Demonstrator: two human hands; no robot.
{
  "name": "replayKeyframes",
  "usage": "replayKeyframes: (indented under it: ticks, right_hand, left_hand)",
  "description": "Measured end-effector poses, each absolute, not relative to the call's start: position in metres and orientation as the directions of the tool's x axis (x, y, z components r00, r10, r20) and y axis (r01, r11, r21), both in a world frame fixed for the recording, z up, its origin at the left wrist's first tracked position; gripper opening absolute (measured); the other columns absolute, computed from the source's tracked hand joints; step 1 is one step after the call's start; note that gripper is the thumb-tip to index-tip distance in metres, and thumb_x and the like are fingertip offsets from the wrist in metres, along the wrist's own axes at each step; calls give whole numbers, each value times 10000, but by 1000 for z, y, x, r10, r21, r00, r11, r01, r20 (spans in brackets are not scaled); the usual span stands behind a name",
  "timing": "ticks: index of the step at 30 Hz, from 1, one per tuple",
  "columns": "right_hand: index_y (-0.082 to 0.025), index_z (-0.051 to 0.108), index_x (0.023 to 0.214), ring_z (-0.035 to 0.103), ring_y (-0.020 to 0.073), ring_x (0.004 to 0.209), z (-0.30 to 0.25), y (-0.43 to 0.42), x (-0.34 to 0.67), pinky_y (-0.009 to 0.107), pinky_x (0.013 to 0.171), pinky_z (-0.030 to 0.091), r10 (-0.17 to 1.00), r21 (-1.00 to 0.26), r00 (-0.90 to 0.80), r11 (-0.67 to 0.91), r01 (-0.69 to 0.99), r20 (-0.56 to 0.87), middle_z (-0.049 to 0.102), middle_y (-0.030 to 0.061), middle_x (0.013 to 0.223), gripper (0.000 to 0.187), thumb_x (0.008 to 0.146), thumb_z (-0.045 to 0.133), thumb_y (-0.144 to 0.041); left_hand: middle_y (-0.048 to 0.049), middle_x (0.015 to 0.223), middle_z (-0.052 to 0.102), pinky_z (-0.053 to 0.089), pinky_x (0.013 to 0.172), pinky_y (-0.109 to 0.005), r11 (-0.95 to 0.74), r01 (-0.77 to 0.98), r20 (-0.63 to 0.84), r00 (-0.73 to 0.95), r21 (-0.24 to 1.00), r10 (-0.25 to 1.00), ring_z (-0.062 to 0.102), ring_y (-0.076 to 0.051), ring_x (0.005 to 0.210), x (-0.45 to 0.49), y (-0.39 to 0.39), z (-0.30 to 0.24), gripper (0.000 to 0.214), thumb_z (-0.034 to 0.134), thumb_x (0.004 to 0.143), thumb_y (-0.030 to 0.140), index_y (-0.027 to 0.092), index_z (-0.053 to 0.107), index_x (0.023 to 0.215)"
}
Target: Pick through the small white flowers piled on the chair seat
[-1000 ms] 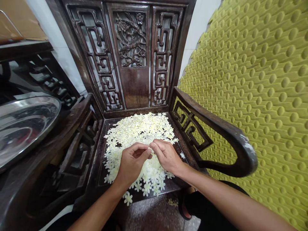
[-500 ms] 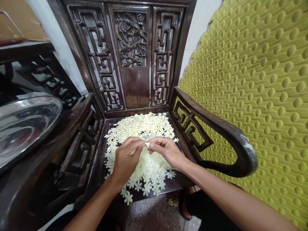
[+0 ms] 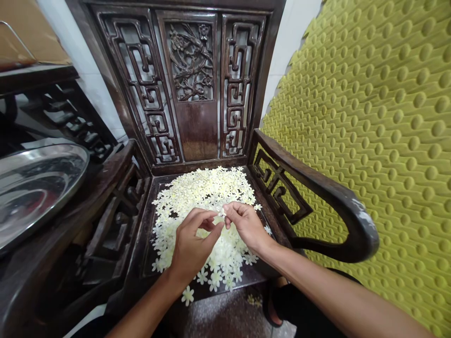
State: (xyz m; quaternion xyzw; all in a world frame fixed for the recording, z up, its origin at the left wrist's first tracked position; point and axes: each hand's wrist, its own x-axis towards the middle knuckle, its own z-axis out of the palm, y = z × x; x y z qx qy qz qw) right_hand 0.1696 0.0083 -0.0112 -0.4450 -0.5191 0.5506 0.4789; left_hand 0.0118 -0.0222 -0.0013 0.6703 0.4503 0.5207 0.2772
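A dark carved wooden armchair [image 3: 197,131] is the landmark here, with lattice fretwork and a panel of carved blossoming branches in its back. On its seat lies a broad heap of small cream-white star-shaped flowers [image 3: 204,199], spread from just below the backrest to the front edge. The person's two bare hands hang over the front half of this heap, fingertips meeting above the middle of the seat.

The right hand [image 3: 246,226] is closed in a pinch, thumb and forefinger gripping one small pale blossom [image 3: 221,212]. The left hand [image 3: 194,246] is curled, its fingertips just beside that blossom; whether they grip it too, I cannot tell. Neither hand is touching the heap.

A single loose flower [image 3: 187,295] sits at the chair's front edge, and a few more pale flowers [image 3: 254,300] lie on the speckled stone floor [image 3: 225,319] in front of the chair.

To the left of the chair's left arm rests a shiny oval stainless-steel tray [image 3: 38,188], tilted and holding nothing that can be made out. To the right of the chair stands a yellow-green dimpled foam panel [image 3: 369,117], and behind the chair is a white wall [image 3: 95,89]
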Motion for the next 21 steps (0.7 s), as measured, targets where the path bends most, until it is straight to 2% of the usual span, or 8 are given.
replayKeyframes:
  ticks: [6,12,21]
  right_hand:
    - [-193,595,621,478,139,566,-11,4,165,294,643,389,987,-997,-162,-28,-68,-17,540,-25,570,431,865,639,-546]
    - [-181,593,591,474,140,582,-10,3,163,296,659,372,984,-996,-176,-26,-87,-10,545,-15,567,441,868,644,-521]
    - [-185,599,612,481,144,595,-8,3,165,299,684,381,982,-996,-191,-16,-83,0,551,-13,582,424,906,605,-490]
  left_hand:
    - [-8,843,633,543,692,-262,-422,326,433,40,846,900,624,-141,748,10,-21,-4,101,735,826,222,206,699,919]
    - [-11,826,642,540,697,-265,-424,341,437,44,839,899,631,-146,749,9,-20,-6,43,681,865,190,205,707,897]
    - [-22,839,664,516,704,-258,-440,351,444,74,826,893,636,-152,779,8,-20,-1,109,624,898,164,213,722,889]
